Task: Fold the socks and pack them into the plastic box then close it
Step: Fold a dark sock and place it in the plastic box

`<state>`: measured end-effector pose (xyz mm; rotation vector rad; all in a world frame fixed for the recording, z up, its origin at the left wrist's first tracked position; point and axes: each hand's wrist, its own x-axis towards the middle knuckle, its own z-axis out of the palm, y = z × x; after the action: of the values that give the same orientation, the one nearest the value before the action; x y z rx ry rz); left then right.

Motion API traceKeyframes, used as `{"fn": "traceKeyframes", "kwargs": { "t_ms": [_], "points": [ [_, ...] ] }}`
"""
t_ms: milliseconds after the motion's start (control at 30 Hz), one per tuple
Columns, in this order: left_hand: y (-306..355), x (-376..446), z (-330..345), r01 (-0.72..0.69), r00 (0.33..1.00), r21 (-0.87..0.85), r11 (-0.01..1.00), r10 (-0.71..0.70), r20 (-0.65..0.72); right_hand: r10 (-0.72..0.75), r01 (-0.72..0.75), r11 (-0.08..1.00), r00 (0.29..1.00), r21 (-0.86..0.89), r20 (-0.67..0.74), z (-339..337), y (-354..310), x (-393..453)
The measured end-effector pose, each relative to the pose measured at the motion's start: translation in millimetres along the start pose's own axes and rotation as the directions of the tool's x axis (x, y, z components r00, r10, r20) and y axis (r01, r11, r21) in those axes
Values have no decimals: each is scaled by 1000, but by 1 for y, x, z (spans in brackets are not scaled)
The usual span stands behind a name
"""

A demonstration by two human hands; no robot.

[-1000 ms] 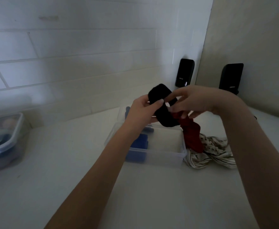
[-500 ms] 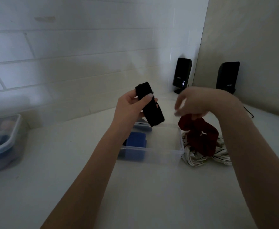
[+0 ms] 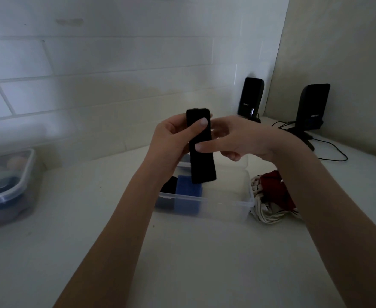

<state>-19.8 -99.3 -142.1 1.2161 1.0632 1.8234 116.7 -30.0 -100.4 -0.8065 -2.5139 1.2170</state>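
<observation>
Dim room, white tiled wall (image 3: 115, 63), beige side wall (image 3: 342, 52), white countertop (image 3: 204, 263)

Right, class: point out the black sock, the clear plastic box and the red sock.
black sock (image 3: 202, 161), head view, middle of the hanging strip
clear plastic box (image 3: 222, 206), head view, near wall
red sock (image 3: 273, 185), head view, top of the bundle
</observation>
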Motion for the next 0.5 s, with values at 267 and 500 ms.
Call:
{"fn": "traceKeyframes", "kwargs": {
  "t_ms": [267,500],
  "points": [
    [-3,3,-2,-40,985,159,986,66,-162,48,-48,999,995,0,-85,0,10,5],
    [3,2,-7,9,986,101,995,8,-166,63,-60,997,996,47,-58,6,5,5]
  ]
}}
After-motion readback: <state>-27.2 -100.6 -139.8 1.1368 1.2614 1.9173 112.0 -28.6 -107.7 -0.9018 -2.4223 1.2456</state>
